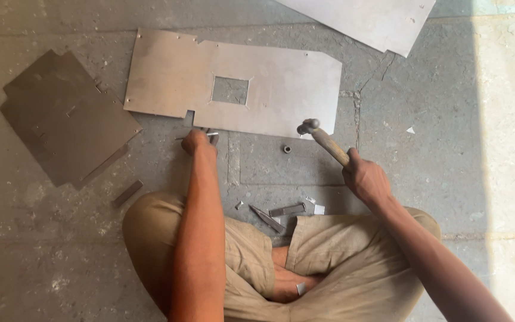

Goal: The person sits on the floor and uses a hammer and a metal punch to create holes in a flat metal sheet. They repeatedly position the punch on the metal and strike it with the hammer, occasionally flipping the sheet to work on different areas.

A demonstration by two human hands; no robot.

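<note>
The large sheet with the square cutout [233,80] is dull, smooth bare metal. The stacked sheets [67,122] look darker and matt. The hammer [324,141] has a worn wooden handle and grey metal head. The stone floor [436,149] is rough and cracked. The trousers [341,262] are tan cloth.

Wooden-handled hammer [324,141] raised, slim chisel [205,136] near sheet edge

A pale grey-brown flat metal sheet with a square cut-out [233,80] lies on the mottled grey stone floor [424,149], beside a darker brown-grey stack of cut metal plates [67,119] and a lighter silvery sheet corner [371,21]. The ball-headed hammer [323,140] has a dull steel-grey head and a worn brown wooden handle. The plain khaki-tan trousers [335,256] carry no pattern, and small grey metal offcuts [287,210] lie before them.
</note>
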